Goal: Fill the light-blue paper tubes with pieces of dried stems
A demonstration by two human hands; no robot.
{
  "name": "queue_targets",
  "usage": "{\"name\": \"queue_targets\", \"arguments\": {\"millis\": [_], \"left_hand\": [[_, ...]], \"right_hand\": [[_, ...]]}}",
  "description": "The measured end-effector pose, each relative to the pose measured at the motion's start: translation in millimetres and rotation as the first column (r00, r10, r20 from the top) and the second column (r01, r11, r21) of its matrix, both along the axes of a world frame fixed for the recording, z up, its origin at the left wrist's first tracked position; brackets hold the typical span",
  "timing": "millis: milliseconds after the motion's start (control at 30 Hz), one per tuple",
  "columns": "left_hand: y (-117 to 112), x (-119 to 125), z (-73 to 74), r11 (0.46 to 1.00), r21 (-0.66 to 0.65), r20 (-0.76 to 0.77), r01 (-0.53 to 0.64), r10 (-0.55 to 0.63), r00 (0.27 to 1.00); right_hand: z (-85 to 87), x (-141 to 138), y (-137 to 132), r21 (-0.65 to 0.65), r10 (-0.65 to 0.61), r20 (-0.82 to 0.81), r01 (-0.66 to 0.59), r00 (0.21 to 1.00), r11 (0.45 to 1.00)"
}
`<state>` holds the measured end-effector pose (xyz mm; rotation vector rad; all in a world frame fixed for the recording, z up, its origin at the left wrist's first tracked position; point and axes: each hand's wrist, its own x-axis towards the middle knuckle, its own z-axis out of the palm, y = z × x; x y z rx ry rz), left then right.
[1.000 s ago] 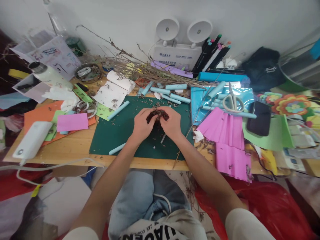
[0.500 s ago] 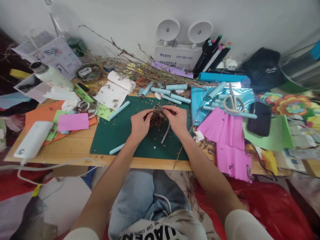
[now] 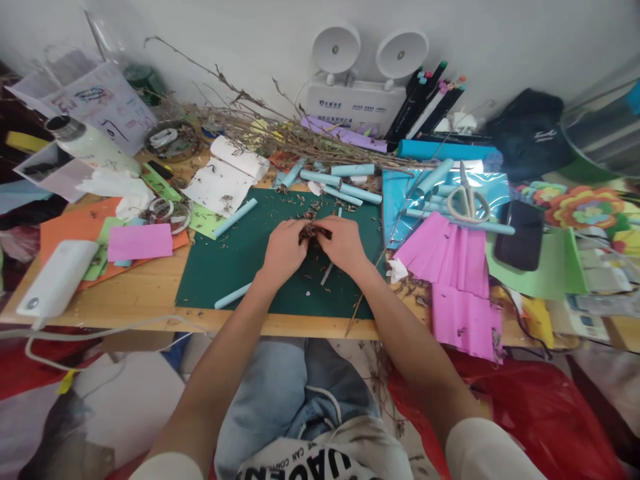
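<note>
Over the dark green mat [image 3: 220, 263], my left hand [image 3: 286, 248] and my right hand [image 3: 343, 241] are cupped close together around a clump of dry brown plant bits [image 3: 311, 231]. The fingers of both are curled onto the clump and hide most of it. Loose crumbs lie on the mat around it. Beside my right hand, a thin pale strip [image 3: 327, 273] lies partly under the fingers. One light blue paper tube [image 3: 233, 296] rests by my left forearm, another blue tube [image 3: 235, 218] at the mat's upper left.
Dry twigs [image 3: 260, 137] lie along the wall beneath a white twin-lamp unit [image 3: 355, 100]. Scissors [image 3: 468, 200], a phone [image 3: 520, 235] and pink folded paper [image 3: 460, 267] are at the right. A white power bank [image 3: 57, 277] and a bottle [image 3: 93, 147] stand at the left.
Both hands have closed in around the brown clump, from fingertips at its top edges to curled over it, covering more of it. The view has shifted slightly.
</note>
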<state>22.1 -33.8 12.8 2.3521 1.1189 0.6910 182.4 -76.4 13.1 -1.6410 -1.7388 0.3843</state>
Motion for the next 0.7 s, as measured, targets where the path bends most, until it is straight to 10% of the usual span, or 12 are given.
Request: {"name": "queue_targets", "arguments": {"millis": [233, 400, 700], "left_hand": [[4.6, -6.9, 4.7, 0.992, -0.046, 0.177, -0.116, 0.122, 0.977], [2.8, -8.1, 8.0, 0.999, -0.037, 0.248, 0.006, 0.004, 0.969], [3.2, -10.7, 7.6, 0.985, 0.037, 0.17, -0.169, 0.16, 0.972]], "right_hand": [[15.0, 5.2, -6.6, 0.089, -0.103, -0.266, 0.13, 0.959, 0.987], [12.3, 5.2, -6.2, 0.117, 0.002, -0.327, 0.038, 0.945, 0.992], [2.6, 4.2, -2.9, 0.048, -0.029, 0.128, 0.023, 0.991, 0.999]]}}
